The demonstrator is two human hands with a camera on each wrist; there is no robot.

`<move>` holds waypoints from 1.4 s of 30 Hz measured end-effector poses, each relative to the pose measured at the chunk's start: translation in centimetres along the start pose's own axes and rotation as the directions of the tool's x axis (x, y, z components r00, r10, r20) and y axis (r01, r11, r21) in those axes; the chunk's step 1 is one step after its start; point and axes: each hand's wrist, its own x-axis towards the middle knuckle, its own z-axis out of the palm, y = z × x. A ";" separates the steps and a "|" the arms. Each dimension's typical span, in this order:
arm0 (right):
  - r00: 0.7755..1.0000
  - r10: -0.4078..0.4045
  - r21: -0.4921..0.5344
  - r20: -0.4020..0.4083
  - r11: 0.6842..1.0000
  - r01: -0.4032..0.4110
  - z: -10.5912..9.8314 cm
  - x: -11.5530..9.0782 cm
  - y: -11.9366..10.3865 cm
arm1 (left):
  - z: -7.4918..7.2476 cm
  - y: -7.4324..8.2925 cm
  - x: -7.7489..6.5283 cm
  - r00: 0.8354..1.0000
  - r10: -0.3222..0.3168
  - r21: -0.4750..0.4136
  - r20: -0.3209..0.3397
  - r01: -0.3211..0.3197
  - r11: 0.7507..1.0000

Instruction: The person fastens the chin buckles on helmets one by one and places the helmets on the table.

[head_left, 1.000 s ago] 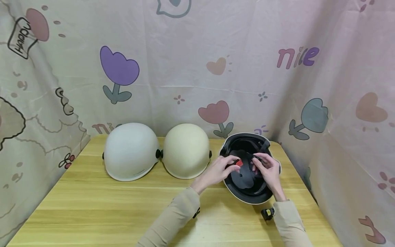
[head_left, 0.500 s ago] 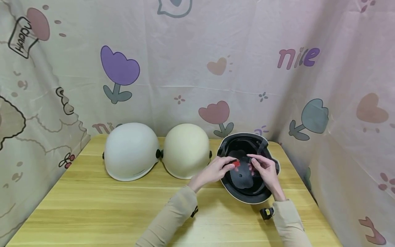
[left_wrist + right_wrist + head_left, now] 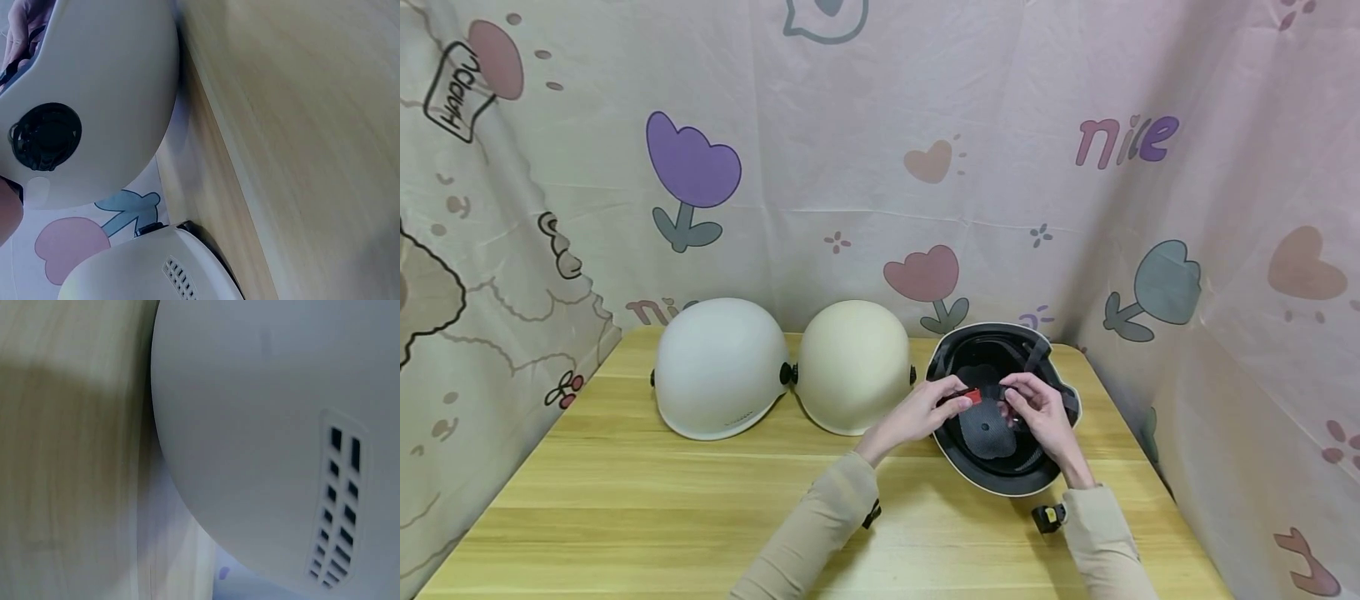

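Observation:
An upturned pale helmet [image 3: 1000,485] with a dark inner liner [image 3: 988,437] sits at the right of the table. Over its opening, my left hand [image 3: 917,414] pinches a red buckle [image 3: 973,396] on a dark strap. Facing it, my right hand [image 3: 1043,418] pinches the dark end of the other chin strap between thumb and fingers. The two ends are close together in the head view. In the left wrist view the helmet's outer shell [image 3: 119,75] shows with a round black knob [image 3: 47,136]; the right wrist view shows the shell's vents [image 3: 337,500].
A white helmet [image 3: 721,371] and a cream helmet [image 3: 853,367] stand dome up to the left, side by side. The wooden table [image 3: 647,508] ends at a patterned cloth backdrop [image 3: 820,142]. Both wrists carry small black cameras.
My right hand has moved left with the strap end, toward the red buckle. My left hand and the buckle have shifted slightly left, and the upturned helmet has turned or slid a little left.

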 end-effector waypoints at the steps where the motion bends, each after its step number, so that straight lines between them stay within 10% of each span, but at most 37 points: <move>1: 1.000 0.002 -0.008 0.009 1.000 -0.002 0.0 0.0 0.0 | 0.0 0.0 0.0 1.000 -0.002 0.011 -0.003 0.002 1.000; 42: 0.993 -0.002 -0.091 0.118 0.996 0.013 -0.1 0.2 0.5 | 0.2 0.3 0.2 0.998 -0.007 0.091 0.057 0.001 0.996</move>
